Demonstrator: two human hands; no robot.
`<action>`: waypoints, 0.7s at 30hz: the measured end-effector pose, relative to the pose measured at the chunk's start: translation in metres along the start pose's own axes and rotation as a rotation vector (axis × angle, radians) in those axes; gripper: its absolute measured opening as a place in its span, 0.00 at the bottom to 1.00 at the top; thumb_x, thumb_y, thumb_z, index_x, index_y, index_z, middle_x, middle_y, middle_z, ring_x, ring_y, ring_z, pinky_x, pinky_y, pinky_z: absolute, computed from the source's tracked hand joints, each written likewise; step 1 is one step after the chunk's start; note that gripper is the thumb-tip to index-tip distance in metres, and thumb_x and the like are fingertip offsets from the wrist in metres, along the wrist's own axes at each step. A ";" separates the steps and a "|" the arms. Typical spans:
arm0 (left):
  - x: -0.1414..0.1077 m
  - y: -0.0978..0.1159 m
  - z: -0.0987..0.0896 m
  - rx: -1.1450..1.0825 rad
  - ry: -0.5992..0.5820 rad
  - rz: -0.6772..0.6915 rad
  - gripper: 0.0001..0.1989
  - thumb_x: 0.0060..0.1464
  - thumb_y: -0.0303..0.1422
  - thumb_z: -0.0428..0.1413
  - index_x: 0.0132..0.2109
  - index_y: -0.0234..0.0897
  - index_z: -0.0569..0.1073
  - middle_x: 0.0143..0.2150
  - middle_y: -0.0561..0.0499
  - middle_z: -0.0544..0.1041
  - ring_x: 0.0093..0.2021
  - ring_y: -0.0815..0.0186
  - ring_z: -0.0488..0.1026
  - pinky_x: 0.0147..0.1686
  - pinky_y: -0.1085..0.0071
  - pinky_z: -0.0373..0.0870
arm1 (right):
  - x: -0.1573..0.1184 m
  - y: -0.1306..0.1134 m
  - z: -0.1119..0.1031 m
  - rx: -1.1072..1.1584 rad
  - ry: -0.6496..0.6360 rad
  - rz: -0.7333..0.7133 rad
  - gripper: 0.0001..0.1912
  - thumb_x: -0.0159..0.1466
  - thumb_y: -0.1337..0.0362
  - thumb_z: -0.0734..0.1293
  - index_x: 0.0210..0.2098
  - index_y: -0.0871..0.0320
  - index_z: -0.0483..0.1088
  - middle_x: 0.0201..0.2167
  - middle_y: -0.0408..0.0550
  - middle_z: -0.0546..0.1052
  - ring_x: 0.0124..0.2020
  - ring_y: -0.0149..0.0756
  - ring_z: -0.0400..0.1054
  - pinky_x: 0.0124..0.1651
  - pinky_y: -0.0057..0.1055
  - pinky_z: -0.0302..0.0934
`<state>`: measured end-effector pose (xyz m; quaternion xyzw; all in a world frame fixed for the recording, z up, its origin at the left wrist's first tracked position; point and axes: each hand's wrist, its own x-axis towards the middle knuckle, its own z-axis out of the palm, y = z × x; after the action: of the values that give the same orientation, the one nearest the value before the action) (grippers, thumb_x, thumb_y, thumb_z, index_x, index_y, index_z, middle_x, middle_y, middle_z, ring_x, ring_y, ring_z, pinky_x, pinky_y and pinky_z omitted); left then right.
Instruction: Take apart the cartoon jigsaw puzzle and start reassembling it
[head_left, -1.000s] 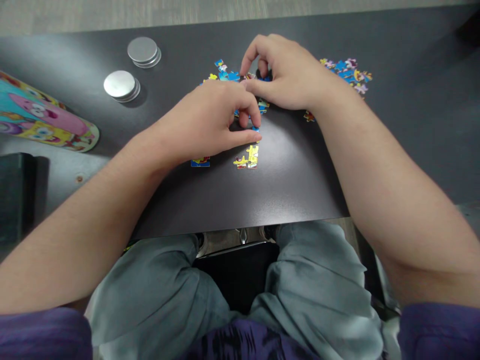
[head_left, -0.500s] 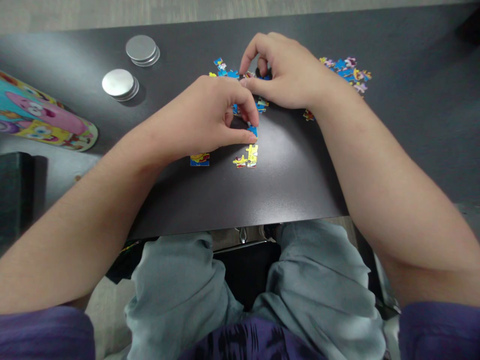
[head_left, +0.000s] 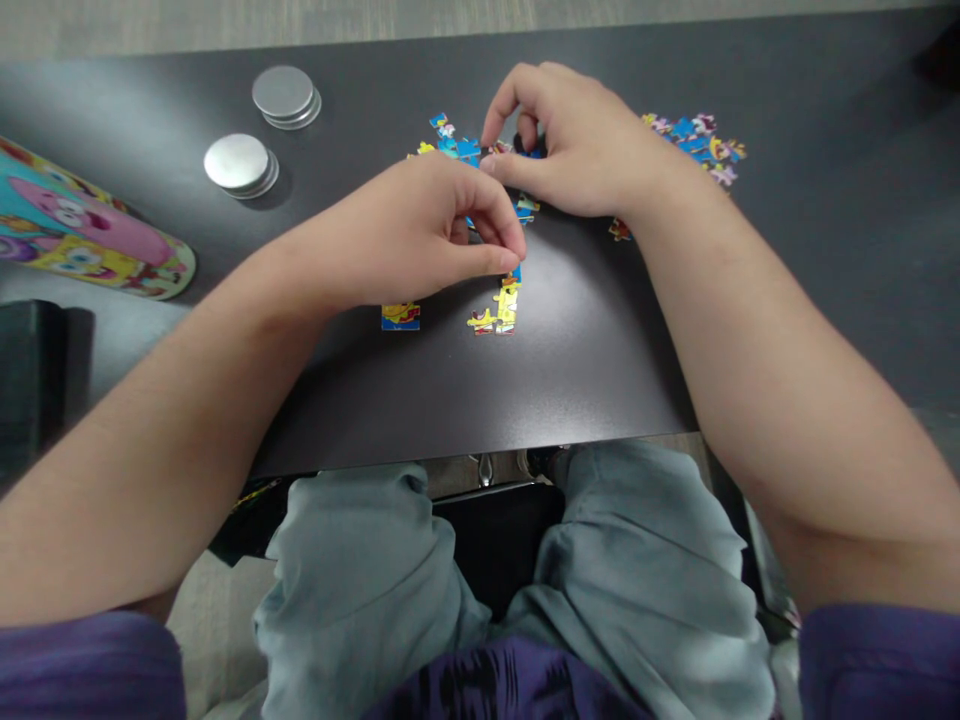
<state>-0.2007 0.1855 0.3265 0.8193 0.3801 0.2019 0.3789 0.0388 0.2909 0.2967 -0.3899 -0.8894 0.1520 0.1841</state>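
My left hand (head_left: 442,225) is closed, with thumb and index finger pinched at the upper end of a blue jigsaw puzzle piece (head_left: 515,274). This piece meets the top of a yellow puzzle piece (head_left: 508,299), and a smaller yellow and red piece (head_left: 481,321) lies at its left. Farther back, my right hand (head_left: 559,135) curls over more pieces, its thumb and index fingertips close together. What lies between those fingertips is too small to make out. Blue puzzle pieces (head_left: 466,150) show just left of it, partly hidden by both hands.
A yellow and blue corner piece (head_left: 400,318) lies below my left wrist. More loose pieces (head_left: 697,140) are spread beyond my right forearm. Two stacks of silver discs (head_left: 238,162) and a cartoon-printed cylinder (head_left: 97,230) stand at left on the dark table (head_left: 600,370).
My left fingers have shifted slightly right and up over the blue piece. That piece now meets the yellow one, where a gap showed before. My right hand has hardly moved.
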 end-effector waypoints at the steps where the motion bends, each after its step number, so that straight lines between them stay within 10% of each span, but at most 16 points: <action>1: 0.000 -0.001 0.000 0.007 -0.007 -0.004 0.06 0.67 0.45 0.72 0.42 0.52 0.90 0.36 0.53 0.87 0.44 0.53 0.87 0.46 0.57 0.81 | 0.000 0.000 0.000 0.003 0.003 0.001 0.18 0.70 0.67 0.77 0.58 0.51 0.82 0.39 0.39 0.67 0.57 0.54 0.80 0.64 0.48 0.66; 10: 0.000 -0.004 0.000 0.028 -0.001 -0.011 0.08 0.67 0.47 0.72 0.43 0.51 0.90 0.32 0.54 0.85 0.47 0.51 0.87 0.47 0.57 0.82 | 0.002 0.010 0.002 0.024 0.027 -0.026 0.14 0.65 0.49 0.76 0.48 0.37 0.75 0.40 0.45 0.78 0.56 0.62 0.82 0.65 0.57 0.71; 21: 0.001 -0.004 0.008 0.062 0.066 0.050 0.07 0.67 0.46 0.70 0.43 0.55 0.92 0.37 0.52 0.89 0.48 0.50 0.88 0.48 0.55 0.84 | -0.001 0.003 0.000 -0.007 0.003 -0.006 0.18 0.72 0.68 0.78 0.60 0.50 0.83 0.40 0.39 0.67 0.56 0.52 0.80 0.62 0.44 0.64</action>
<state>-0.1976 0.1842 0.3183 0.8328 0.3778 0.2266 0.3353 0.0412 0.2919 0.2952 -0.3882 -0.8907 0.1480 0.1845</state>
